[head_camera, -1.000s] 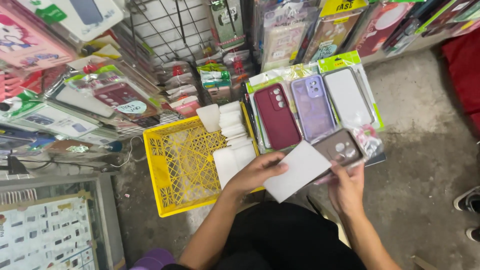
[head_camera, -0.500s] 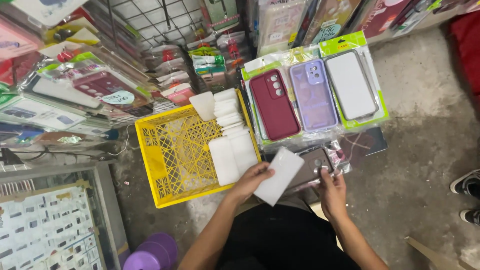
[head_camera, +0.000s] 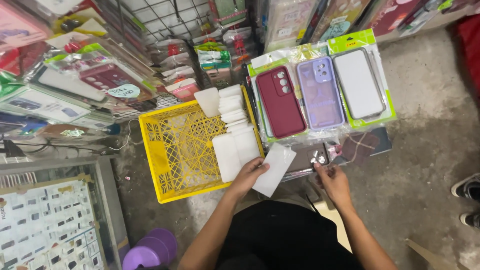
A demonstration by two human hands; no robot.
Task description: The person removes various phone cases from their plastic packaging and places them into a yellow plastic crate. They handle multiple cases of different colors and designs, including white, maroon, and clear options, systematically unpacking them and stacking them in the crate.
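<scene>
Your left hand [head_camera: 248,175] holds a plain white insert card [head_camera: 274,169] beside the bright yellow lattice crate [head_camera: 177,150], where more white cards [head_camera: 235,130] are stacked. Your right hand [head_camera: 332,180] touches a grey-brown phone case [head_camera: 307,156]. Above it you see a maroon case [head_camera: 280,100], a lilac case [head_camera: 320,92] and a white case [head_camera: 359,84] backed in lime green. A purple stool [head_camera: 147,250] sits on the mottled grey floor [head_camera: 430,150].

Both forearms are bare from the elbows down, with no sleeves, watch, rings or gloves showing on the left hand [head_camera: 248,174] or the right hand [head_camera: 334,181]. Below them lies plain black clothing [head_camera: 280,235], unmarked.
</scene>
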